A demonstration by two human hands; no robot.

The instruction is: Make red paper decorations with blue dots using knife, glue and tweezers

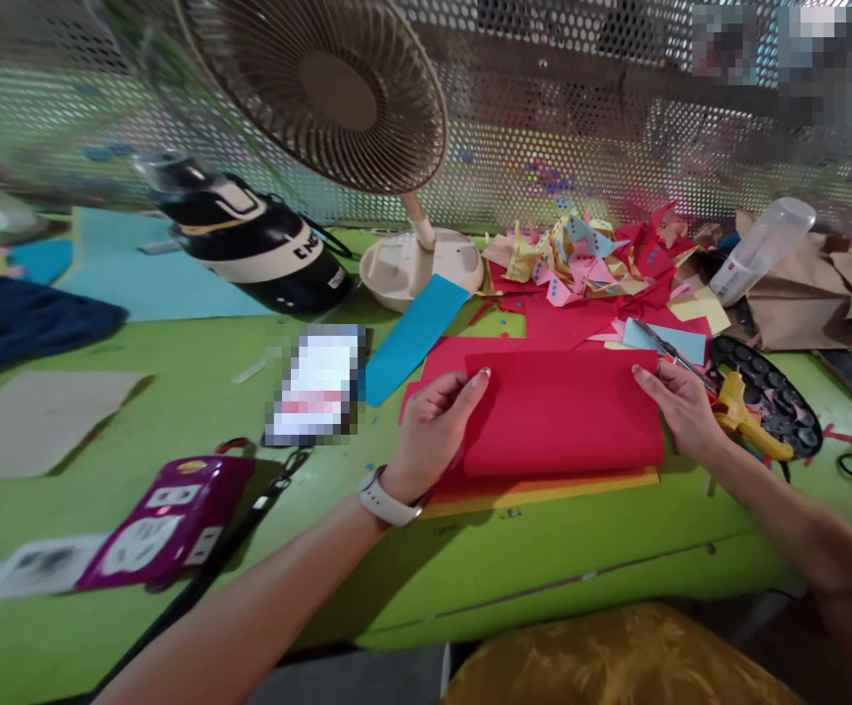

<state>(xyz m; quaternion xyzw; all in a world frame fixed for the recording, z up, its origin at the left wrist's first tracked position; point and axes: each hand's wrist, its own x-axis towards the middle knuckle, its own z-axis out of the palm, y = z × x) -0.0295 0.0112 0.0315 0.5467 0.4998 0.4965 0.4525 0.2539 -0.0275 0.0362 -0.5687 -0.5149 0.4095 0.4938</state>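
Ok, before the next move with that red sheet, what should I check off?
1. Left hand gripping the red sheet: ok, thumb on top at the far left corner.
2. Right hand gripping it: ok, at the far right corner.
3. Red sheet lying flat: not ok, it is bent over in a curve.
4. Yellow sheet fully covered: not ok, its near edge shows.
5. Yellow glue gun apart from the held sheet: ok, it lies beyond the right hand.
6. Glue gun switched on or off: cannot tell.
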